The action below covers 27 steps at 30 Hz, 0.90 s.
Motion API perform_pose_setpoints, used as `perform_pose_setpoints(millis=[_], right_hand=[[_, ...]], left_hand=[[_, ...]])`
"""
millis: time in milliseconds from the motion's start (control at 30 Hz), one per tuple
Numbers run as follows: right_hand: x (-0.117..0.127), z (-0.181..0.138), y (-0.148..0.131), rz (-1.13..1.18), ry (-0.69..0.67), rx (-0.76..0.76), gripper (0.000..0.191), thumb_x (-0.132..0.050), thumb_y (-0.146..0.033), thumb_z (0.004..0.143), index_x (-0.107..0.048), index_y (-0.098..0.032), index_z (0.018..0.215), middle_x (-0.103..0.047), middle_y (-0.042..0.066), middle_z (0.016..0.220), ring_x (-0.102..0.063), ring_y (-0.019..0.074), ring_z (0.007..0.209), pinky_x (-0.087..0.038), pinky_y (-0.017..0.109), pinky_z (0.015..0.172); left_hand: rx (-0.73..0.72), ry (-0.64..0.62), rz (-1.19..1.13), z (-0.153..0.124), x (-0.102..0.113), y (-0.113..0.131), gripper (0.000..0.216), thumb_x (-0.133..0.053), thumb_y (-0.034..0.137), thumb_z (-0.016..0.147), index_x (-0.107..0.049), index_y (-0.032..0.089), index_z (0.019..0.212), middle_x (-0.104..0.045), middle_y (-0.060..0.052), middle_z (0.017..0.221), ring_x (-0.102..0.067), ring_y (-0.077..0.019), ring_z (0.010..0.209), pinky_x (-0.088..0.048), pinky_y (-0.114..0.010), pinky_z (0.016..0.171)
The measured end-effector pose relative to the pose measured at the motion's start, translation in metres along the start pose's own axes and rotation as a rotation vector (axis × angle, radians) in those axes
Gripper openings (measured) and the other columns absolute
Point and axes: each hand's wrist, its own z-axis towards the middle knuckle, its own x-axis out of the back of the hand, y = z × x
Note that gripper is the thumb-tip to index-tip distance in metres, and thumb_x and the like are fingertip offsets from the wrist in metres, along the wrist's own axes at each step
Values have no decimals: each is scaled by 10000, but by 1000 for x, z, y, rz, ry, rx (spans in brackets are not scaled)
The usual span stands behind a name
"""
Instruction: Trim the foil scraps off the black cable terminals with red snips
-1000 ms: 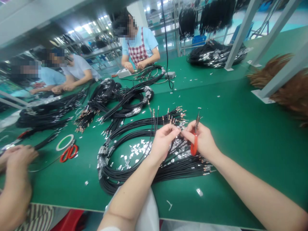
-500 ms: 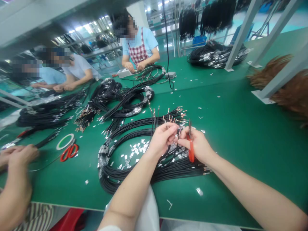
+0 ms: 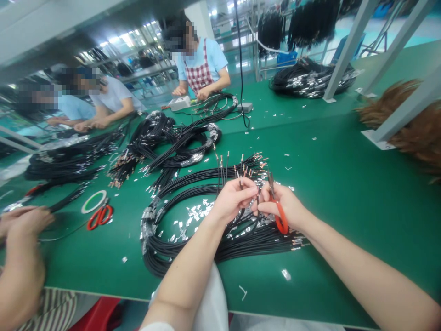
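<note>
Above the near coil of black cables [image 3: 148, 239], my left hand [image 3: 236, 197] is closed, thumb and finger pinching a black cable whose end pokes up past the fingers. My right hand [image 3: 284, 204] is closed round scissors with red handles [image 3: 282, 220], their dark blades pointing away from me. Its fingertips are close to a thin black cable [image 3: 258, 207] that hangs between the hands; whether they grip it, I cannot tell. Stripped cable ends [image 3: 257, 161] with coppery tips fan out just behind my hands.
Silver foil scraps [image 3: 189, 220] litter the green table [image 3: 344, 220]. Left lie a tape roll [image 3: 94, 202] and other red scissors [image 3: 99, 218], near a co-worker's hands [image 3: 29, 220]. More cable bundles [image 3: 155, 128] lie beyond; grey posts [image 3: 396, 119] rise at right.
My hands have drawn slightly apart, and the scissors' red handle has swung outward to the right. Across the table, a co-worker's hands have moved apart.
</note>
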Motion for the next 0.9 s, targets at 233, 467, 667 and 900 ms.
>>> perform_pose_setpoints(millis=[233,467,667,900], right_hand=[[3,4,4,-318,244,84,292,-686,-282,659,-405,-210,626,-515,-52,588,-526,120,543,-414,271,548],[27,7,-5,-650,380,134,191,-606,-375,762,-542,-196,740,-568,-17,609,-524,133,553,-406,270,545],[18,-5,-32,-580,314,92,224,-589,-392,781,-548,-202,892,-548,-49,512,-504,109,421,-392,230,424],[-17,-13,-23,-341,3,-205,269,-576,-390,767,-459,-199,620,-470,-77,379,-414,67,300,-331,174,319]], left_hand=[[-4,82,36,4,-9,-10,124,-641,220,670,-556,132,651,-519,13,575,-473,-69,515,-302,-189,456],[188,-30,31,7,-13,-13,128,-582,246,694,-523,135,667,-565,-23,663,-562,-129,590,-447,-287,603],[-30,137,-15,1,-14,3,129,-532,171,690,-415,166,635,-467,31,600,-398,-62,485,-282,-206,467],[-287,332,123,-6,-16,3,99,-507,200,749,-475,166,661,-471,19,655,-379,-73,556,-278,-222,514]])
